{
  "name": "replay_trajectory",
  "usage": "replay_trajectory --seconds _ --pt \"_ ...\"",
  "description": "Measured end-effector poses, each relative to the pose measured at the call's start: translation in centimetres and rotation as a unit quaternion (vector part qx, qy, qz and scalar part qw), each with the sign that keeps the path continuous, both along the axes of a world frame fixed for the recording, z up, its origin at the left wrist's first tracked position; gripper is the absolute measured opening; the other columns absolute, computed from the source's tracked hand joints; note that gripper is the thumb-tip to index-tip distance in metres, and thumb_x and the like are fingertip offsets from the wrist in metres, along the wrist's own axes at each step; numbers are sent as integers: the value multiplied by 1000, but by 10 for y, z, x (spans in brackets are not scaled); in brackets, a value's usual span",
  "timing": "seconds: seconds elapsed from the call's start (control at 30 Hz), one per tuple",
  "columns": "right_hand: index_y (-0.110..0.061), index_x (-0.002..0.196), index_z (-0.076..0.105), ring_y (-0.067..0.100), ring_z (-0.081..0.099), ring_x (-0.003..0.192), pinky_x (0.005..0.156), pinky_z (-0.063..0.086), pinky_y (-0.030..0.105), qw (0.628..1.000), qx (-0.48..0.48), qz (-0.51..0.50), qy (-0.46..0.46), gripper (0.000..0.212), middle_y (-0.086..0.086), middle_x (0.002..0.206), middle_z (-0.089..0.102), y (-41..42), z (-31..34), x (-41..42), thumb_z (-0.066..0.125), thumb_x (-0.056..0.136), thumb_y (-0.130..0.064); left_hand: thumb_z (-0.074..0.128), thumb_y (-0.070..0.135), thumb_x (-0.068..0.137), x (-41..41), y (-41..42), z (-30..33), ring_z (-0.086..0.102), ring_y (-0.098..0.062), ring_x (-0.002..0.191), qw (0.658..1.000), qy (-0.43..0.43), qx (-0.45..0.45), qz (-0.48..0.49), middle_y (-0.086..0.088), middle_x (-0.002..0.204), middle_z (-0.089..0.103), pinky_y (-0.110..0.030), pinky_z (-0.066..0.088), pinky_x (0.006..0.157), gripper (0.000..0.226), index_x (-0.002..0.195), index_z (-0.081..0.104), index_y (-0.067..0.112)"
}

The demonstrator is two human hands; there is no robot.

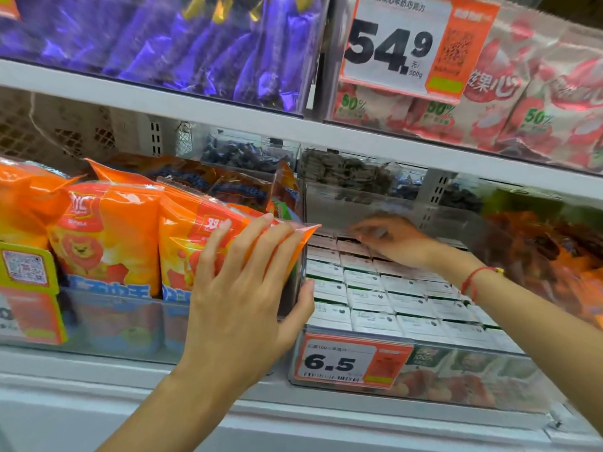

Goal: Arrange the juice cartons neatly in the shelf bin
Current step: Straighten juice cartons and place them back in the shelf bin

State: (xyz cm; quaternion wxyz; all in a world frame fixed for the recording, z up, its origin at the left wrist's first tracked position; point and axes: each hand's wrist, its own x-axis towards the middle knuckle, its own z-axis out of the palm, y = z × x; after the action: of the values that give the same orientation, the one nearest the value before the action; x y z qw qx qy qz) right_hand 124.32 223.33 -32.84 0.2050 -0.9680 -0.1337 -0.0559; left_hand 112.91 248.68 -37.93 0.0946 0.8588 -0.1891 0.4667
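Several small juice cartons point(388, 298) stand in tidy rows, white tops up, inside a clear shelf bin point(463, 378) with a 6.5 price tag on its front. My right hand point(390, 238) reaches deep into the bin, fingers loosely bent and touching the tops of the rear cartons; whether it grasps one is hidden. My left hand point(248, 288) lies flat with straight fingers against the neighbouring orange snack bag point(199, 246), its thumb hooked on the bin's left wall.
Orange snack bags point(107, 233) fill the bin to the left, and more orange packs point(548, 252) sit to the right. A shelf point(359, 138) carrying purple and pink bags hangs low overhead. A 54.9 price tag point(411, 47) hangs above.
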Motion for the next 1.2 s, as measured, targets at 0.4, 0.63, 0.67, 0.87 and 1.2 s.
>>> replay_trajectory --seconds 0.4,0.63,0.67,0.87,1.2 --pt "-26 135 56 11 52 110 101 40 29 982 -143 4 124 44 -3 133 58 -1 20 49 61 93 -39 49 40 90 1 0 0 40 -23 131 1000 -17 2 3 -5 131 58 -46 20 115 49 128 59 12" --pt "-22 137 54 17 52 122 104 39 29 981 -134 -1 137 43 0 138 55 6 22 39 58 96 -35 50 40 89 -2 0 2 38 -23 132 1000 -1 4 1 -5 131 58 -46 20 115 50 130 58 12" --pt "-20 137 53 19 52 124 103 38 28 983 -130 -1 126 43 1 139 54 8 22 35 57 97 -34 49 41 90 -2 0 2 38 -23 132 1000 1 4 -1 -5 131 58 -46 20 115 50 129 58 12" --pt "-13 142 44 32 51 119 100 42 39 991 -73 -30 -107 45 12 138 48 11 19 -19 52 100 -26 46 42 92 -10 2 6 37 -23 133 999 46 9 2 -5 134 56 -47 21 114 50 131 57 13" --pt "-38 120 49 -12 51 103 76 43 5 955 208 17 -212 23 -11 119 49 25 18 -191 44 97 -38 35 37 102 -42 7 36 20 -19 148 990 137 5 -40 0 155 34 -38 10 118 44 144 42 22"
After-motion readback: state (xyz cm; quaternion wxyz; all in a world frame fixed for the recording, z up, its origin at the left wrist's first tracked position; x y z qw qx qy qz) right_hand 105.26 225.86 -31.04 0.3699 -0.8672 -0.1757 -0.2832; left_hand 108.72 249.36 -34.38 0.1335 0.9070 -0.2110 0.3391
